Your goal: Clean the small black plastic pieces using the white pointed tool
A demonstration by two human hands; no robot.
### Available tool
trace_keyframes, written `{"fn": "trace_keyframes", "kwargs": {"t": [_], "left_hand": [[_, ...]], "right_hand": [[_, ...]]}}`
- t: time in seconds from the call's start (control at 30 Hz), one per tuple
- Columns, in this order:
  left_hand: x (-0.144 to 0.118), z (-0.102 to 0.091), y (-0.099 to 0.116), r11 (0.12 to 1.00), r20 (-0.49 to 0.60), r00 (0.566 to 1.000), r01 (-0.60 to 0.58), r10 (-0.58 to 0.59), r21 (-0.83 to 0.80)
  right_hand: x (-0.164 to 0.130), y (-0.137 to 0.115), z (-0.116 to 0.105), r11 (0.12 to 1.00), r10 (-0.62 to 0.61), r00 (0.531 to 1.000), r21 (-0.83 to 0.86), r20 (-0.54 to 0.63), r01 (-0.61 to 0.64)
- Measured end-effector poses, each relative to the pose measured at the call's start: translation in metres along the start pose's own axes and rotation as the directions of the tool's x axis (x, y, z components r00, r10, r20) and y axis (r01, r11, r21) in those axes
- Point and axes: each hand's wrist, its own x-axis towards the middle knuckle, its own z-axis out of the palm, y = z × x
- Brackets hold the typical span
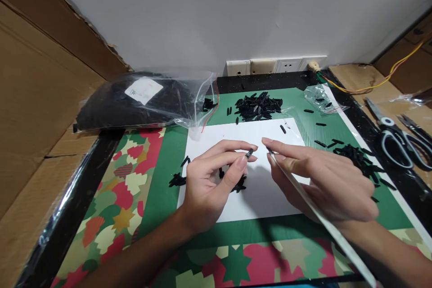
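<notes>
My left hand (211,177) pinches a small black tube piece (249,153) between thumb and fingertips above a white sheet (236,132). My right hand (324,182) grips a long thin white tool (320,218), like tweezers or a stick, with its tip pointing at the tube piece. A few black pieces (240,185) lie on the sheet under my left hand. More loose black pieces (177,180) rest just left of the sheet.
A pile of black pieces (258,105) lies behind the sheet, another pile (357,157) at the right. A plastic bag of black parts (135,103) sits back left. Scissors (393,137) and pliers (416,130) lie far right. Wall sockets (276,65) and cardboard walls (37,112) surround.
</notes>
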Motion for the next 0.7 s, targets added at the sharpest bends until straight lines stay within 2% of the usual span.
{"fn": "trace_keyframes", "kwargs": {"t": [0.07,0.17,0.23,0.33,0.7], "left_hand": [[-0.0002,-0.0008,-0.0008,1.0,-0.012,1.0,-0.017,0.017,0.007],[-0.0006,-0.0026,-0.0011,0.998,-0.024,0.998,-0.061,0.061,0.023],[-0.0004,-0.0034,-0.0005,0.996,-0.029,0.996,-0.085,0.086,0.041],[0.0002,-0.0036,0.0002,0.992,-0.035,0.994,-0.103,0.105,0.076],[-0.0009,-0.0017,-0.0042,0.983,-0.029,0.988,-0.145,0.15,0.115]], "right_hand": [[0.0039,-0.0023,0.0006,0.976,0.117,0.992,0.179,0.048,-0.124],[0.0085,-0.0065,0.0024,0.852,0.319,0.94,0.397,0.125,-0.342],[0.0092,-0.008,0.0035,0.783,0.383,0.912,0.473,0.145,-0.404],[0.0083,-0.0085,0.0037,0.751,0.396,0.904,0.509,0.164,-0.421],[0.0102,-0.0083,0.0029,0.813,0.349,0.926,0.444,0.145,-0.376]]}}
